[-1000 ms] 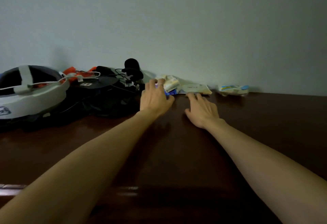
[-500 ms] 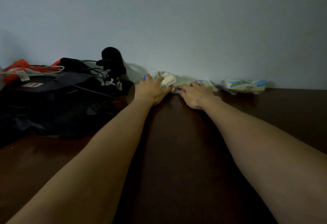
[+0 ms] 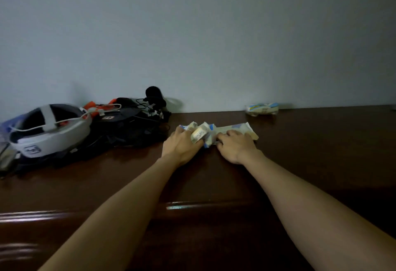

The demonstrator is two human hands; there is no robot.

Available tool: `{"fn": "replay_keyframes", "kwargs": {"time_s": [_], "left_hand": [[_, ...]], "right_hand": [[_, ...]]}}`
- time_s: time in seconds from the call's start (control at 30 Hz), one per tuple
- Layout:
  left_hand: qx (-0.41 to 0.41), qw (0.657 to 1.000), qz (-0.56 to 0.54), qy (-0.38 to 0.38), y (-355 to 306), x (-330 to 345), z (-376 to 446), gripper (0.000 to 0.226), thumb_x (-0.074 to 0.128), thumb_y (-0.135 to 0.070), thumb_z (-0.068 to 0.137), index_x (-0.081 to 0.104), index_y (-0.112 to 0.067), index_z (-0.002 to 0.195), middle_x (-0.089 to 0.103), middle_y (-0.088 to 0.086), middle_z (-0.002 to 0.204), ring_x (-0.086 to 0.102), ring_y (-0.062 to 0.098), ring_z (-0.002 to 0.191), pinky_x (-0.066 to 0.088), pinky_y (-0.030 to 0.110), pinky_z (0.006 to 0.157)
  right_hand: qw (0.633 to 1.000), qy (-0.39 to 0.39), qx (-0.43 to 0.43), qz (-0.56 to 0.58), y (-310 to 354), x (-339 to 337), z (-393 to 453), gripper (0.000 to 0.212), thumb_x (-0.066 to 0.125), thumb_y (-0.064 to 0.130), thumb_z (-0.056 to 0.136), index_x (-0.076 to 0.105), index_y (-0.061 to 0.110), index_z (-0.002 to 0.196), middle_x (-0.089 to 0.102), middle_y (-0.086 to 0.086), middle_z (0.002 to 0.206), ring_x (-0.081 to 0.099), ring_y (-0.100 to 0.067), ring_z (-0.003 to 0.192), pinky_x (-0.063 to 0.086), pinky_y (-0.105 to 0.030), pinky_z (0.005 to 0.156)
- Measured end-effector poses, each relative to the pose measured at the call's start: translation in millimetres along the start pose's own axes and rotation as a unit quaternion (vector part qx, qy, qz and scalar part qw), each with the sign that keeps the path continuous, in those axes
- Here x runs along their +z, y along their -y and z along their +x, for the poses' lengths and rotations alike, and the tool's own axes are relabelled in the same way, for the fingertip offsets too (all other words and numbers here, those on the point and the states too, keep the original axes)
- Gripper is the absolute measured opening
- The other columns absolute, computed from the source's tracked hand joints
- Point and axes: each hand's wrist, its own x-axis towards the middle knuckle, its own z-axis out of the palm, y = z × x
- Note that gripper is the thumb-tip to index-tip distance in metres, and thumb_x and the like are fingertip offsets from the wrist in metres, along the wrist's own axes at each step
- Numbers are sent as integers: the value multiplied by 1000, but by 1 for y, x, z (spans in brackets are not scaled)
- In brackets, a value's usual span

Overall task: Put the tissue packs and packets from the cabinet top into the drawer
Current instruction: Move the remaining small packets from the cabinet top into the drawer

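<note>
Left hand grips a crumpled cream-and-blue tissue pack on the dark brown wooden cabinet top, midway between front and rear edges. Right hand, fingers curled, holds a flat pale packet just beside it. A second white-and-blue tissue pack lies at the rear edge.

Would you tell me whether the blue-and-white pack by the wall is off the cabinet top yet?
No: the blue-and-white pack lies on the cabinet top, untouched.
</note>
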Motion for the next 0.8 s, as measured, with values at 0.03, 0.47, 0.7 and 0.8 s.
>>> {"fn": "replay_keyframes", "kwargs": {"time_s": [0.03,0.47,0.7,0.8], "left_hand": [[-3,1000,-13,-9,-5,-9,-25,64,47,-65,89,55,-19,132,56,10,122,62,32,99,46,38,76],[23,956,-218,-197,-58,-74,-236,40,53,-45,90,60,-22,122,56,-4,121,60,13,83,46,28,68],[64,956,-238,-161,-50,-8,-318,46,53,-54,87,52,-34,129,52,-16,121,61,5,91,51,25,69],[32,957,-255,-132,-32,36,-350,48,55,-52,87,51,-31,130,50,-15,124,60,5,90,55,28,69]], "right_hand": [[1000,-13,-7,-10,2,-3,-26,42,29,46,102,50,30,134,52,-9,140,50,-31,128,37,-50,102],[987,-79,128,-49,-7,-11,-235,88,35,85,82,43,23,145,33,-19,153,24,-40,144,19,-65,111],[942,-312,114,57,-3,33,-295,57,78,17,82,46,22,129,64,-6,122,63,-28,103,55,-43,76],[917,-336,113,182,4,89,-325,50,70,26,89,44,24,131,66,-3,117,66,-21,96,59,-41,70]]}}
